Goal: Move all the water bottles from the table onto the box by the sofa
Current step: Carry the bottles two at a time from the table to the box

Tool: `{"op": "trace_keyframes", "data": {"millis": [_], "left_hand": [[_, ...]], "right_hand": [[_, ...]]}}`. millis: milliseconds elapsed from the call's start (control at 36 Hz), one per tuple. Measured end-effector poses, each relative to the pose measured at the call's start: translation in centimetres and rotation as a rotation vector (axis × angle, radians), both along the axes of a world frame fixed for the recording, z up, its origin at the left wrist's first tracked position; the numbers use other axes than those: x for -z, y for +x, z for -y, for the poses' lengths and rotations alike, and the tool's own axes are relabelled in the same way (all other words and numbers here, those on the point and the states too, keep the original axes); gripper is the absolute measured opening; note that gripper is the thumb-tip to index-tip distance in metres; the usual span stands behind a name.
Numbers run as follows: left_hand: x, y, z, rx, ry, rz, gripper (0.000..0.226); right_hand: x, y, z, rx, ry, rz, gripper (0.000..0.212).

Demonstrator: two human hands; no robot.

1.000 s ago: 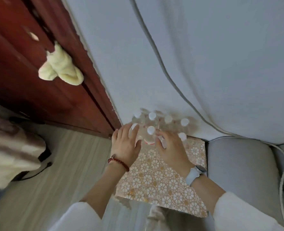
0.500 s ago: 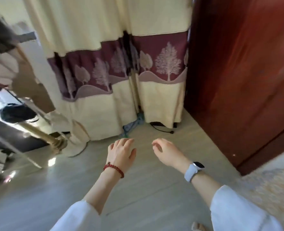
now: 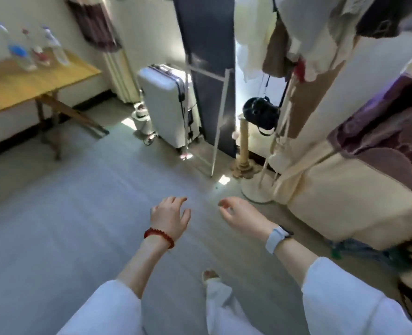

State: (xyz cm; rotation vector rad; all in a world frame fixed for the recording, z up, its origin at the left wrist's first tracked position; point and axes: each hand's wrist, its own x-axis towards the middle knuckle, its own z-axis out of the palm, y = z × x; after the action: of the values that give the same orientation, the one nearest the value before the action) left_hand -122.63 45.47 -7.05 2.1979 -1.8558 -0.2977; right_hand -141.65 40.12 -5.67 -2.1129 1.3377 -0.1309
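Three clear water bottles stand on a yellow wooden table [image 3: 55, 76] at the far upper left: one with a blue label [image 3: 18, 50], one with a red label [image 3: 39, 54] and a third [image 3: 56, 48] to their right. My left hand [image 3: 171, 217], with a red bead bracelet, hovers over the grey floor with fingers spread and nothing in it. My right hand [image 3: 241, 213], with a pale watch on the wrist, is beside it, fingers loosely curled and empty. The box and the sofa are out of view.
A white suitcase [image 3: 166, 105] stands by a dark panel [image 3: 207, 68] at centre back. A coat stand [image 3: 255, 187] hung with clothes and a black bag [image 3: 260, 112] rises at right. Cream and maroon curtains [image 3: 359, 180] fill the right side. My foot [image 3: 209, 274] is on the floor.
The view has swung from the box with bottles, past the curtains, to the room with the table. Both hands have let go of the bottles and now hang empty.
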Motion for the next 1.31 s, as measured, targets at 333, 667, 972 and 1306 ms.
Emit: {"op": "trace_keyframes", "data": {"millis": [333, 667, 972, 1306], "left_hand": [[-6.3, 24.2, 15.5, -0.444, -0.086, -0.027, 0.033], [-4.7, 50.0, 27.5, -0.702, -0.137, -0.117, 0.031], [-7.0, 71.5, 46.4, -0.633, -0.221, -0.148, 0.028], [-4.4, 93.3, 67.3, -0.662, -0.177, -0.245, 0.033]], "right_hand": [[-3.8, 27.3, 22.5, -0.428, -0.091, 0.028, 0.031], [-3.2, 55.2, 38.9, -0.623, -0.112, 0.035, 0.031], [-6.5, 76.5, 56.3, -0.549, -0.113, 0.069, 0.028], [-2.6, 98.5, 78.0, -0.441, -0.025, 0.140, 0.030]]}}
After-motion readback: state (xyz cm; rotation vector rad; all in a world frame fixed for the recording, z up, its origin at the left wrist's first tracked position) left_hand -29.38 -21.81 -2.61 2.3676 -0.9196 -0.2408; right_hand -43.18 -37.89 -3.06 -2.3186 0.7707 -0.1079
